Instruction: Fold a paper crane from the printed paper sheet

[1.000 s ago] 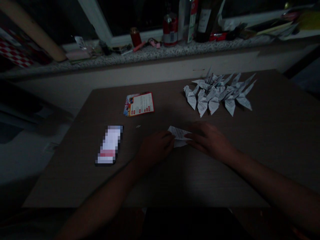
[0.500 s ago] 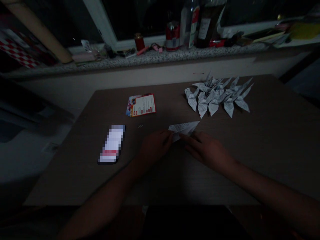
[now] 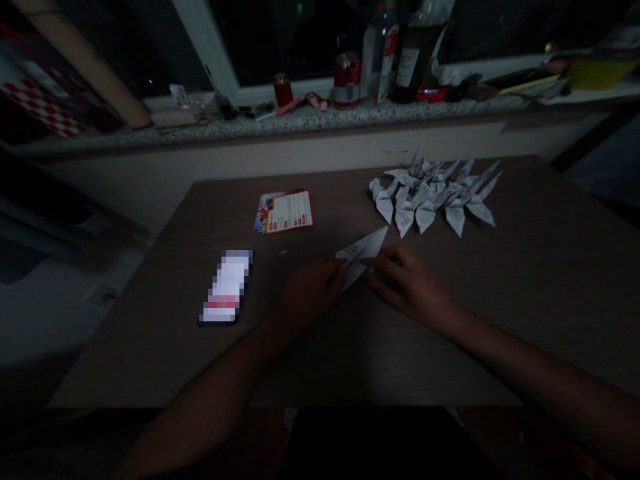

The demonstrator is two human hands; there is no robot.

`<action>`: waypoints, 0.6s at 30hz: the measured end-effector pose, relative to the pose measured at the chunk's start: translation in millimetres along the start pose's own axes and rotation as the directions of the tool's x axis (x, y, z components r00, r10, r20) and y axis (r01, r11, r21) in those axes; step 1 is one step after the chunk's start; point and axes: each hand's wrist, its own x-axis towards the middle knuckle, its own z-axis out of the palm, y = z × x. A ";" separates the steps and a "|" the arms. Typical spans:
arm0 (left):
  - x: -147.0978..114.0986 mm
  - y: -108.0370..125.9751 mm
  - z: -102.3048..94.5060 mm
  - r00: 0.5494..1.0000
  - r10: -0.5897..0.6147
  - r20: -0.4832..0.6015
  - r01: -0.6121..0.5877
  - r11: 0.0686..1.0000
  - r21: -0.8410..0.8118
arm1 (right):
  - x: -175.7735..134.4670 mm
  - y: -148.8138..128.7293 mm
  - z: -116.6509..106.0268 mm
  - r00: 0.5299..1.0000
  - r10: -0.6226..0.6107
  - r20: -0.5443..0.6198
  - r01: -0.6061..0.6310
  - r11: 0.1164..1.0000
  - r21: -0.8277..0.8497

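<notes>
A folded sheet of printed paper (image 3: 369, 245) lies on the table between my hands, long and pointed, with its tip aimed up and to the right. My left hand (image 3: 314, 285) is closed on its left side, the fingertips on the paper and the thumb partly in shadow. My right hand (image 3: 411, 285) grips the near right edge, its index finger stretched over the paper and the other fingers bent. Beyond the paper, several folded paper cranes (image 3: 425, 217) of the same printed kind stand bunched together.
A lit phone (image 3: 226, 287) lies at the left on the brown table (image 3: 165, 267). Behind it are printed cards (image 3: 290, 212) and a tiny pale scrap (image 3: 283, 253). Along the granite windowsill (image 3: 240, 130) stand a red can (image 3: 347, 81), bottles (image 3: 407, 67) and small clutter.
The folded paper has turned so its tip points more steeply away from me. My right hand's fingers have shifted along its edge. The camera view has moved slightly.
</notes>
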 end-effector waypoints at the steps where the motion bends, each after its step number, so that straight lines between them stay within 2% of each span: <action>1: 0.0 -0.4 0.7 1.000 0.004 -0.006 -0.004 1.000 -0.008 | 2.2 -0.6 -0.4 1.000 -0.004 0.011 0.004 0.999 0.036; 5: 0.8 -1.2 2.2 1.000 0.005 0.000 -0.005 0.999 -0.037 | 10.3 -3.7 1.1 0.998 -0.031 0.061 0.023 0.991 0.132; 8: 1.6 -1.2 3.0 1.000 0.003 -0.007 -0.003 0.998 -0.058 | 16.3 -6.4 3.6 0.994 -0.049 0.093 0.036 0.990 0.135; 11: 2.2 -0.3 3.6 1.000 -0.010 -0.008 0.009 0.996 -0.090 | 21.8 -8.8 6.6 0.990 -0.044 0.137 0.040 0.999 0.030; 15: 3.0 4.0 1.2 0.991 -0.131 -0.021 0.127 0.984 -0.126 | 27.1 -10.2 11.4 0.985 -0.003 0.173 0.029 0.988 -0.150; 18: 4.2 9.6 -4.7 0.990 -0.141 0.007 0.141 0.989 -0.034 | 29.7 -10.3 13.1 0.983 0.020 0.182 0.027 0.967 -0.253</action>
